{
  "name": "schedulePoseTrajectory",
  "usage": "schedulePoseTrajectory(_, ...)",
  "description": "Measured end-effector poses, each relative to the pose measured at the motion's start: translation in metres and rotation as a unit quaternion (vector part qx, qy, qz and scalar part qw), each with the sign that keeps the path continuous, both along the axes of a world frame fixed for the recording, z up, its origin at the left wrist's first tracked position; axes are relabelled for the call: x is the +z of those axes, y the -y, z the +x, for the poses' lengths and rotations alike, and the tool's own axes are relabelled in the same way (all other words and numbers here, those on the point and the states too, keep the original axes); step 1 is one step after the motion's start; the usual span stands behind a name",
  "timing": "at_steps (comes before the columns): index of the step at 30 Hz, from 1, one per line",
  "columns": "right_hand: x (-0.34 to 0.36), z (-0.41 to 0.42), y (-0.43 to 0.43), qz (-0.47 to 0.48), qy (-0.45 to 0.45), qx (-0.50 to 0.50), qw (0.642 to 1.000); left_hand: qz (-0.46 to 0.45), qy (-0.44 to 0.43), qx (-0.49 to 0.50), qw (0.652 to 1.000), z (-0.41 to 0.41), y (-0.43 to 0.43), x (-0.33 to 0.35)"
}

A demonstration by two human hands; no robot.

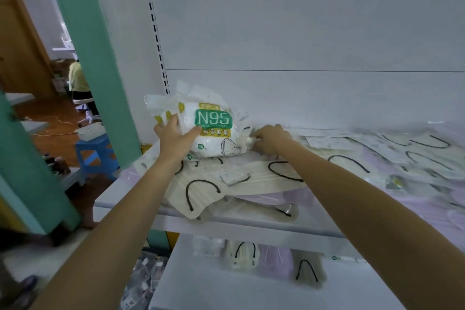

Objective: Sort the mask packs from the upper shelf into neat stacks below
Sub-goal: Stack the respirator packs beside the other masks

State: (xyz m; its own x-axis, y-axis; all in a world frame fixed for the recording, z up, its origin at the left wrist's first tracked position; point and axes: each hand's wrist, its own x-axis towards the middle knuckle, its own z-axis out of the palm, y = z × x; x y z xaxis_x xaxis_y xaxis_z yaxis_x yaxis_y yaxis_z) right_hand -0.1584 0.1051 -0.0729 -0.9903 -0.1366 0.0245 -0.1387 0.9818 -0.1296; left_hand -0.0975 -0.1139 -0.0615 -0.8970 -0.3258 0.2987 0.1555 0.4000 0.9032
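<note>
A white N95 mask pack [214, 131] with a green label stands tilted at the left end of the upper shelf [251, 224]. My left hand [176, 136] grips its left side, thumb across the front. My right hand [270, 138] pinches the pack's right edge, fingers curled. Around and under them lie several loose cream masks with black ear loops [201, 191] and clear-wrapped packs [402, 153]. On the lower shelf [226, 289] stand a few mask packs [245, 254], cream and lilac.
A white slotted upright [156, 40] and back panel close the shelf behind. A green pillar [100, 70] stands to the left. Beyond it are a blue stool [97, 151], a wooden floor and a seated person [79, 80]. Wrapped items lie on the floor [143, 282].
</note>
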Motion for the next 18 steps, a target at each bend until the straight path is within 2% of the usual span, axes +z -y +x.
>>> schedulePoseTrajectory(2,-0.001,-0.002,-0.006,-0.049,-0.040,-0.037,0.997,0.001,0.004,-0.002,1.000,0.000,0.000,-0.002)
schedulePoseTrajectory(4,0.001,-0.002,-0.016,-0.144,-0.082,-0.074,0.983,0.009,0.008,0.000,1.000,-0.001,0.002,-0.003)
schedulePoseTrajectory(5,0.004,0.000,-0.022,-0.226,-0.108,-0.085,0.964,0.016,0.011,-0.004,1.000,-0.002,0.003,-0.003)
schedulePoseTrajectory(7,0.018,0.009,-0.030,-0.404,-0.159,-0.070,0.898,0.035,0.013,-0.005,0.999,-0.005,0.004,-0.003)
schedulePoseTrajectory(9,0.040,0.022,-0.030,-0.491,-0.258,-0.005,0.832,0.052,0.016,-0.002,0.999,-0.006,0.000,0.002)
schedulePoseTrajectory(11,0.057,0.033,-0.025,-0.479,-0.337,0.081,0.807,0.090,0.003,-0.016,0.996,-0.010,-0.005,0.010)
schedulePoseTrajectory(13,0.061,0.036,-0.021,-0.407,-0.358,0.160,0.825,0.134,-0.015,-0.044,0.990,-0.011,-0.014,0.022)
schedulePoseTrajectory(15,0.051,0.036,-0.020,-0.317,-0.347,0.222,0.855,0.161,-0.009,-0.085,0.983,-0.009,-0.021,0.031)
schedulePoseTrajectory(18,0.038,0.044,-0.028,-0.303,-0.284,0.253,0.874,0.170,0.013,-0.121,0.978,-0.007,-0.024,0.033)
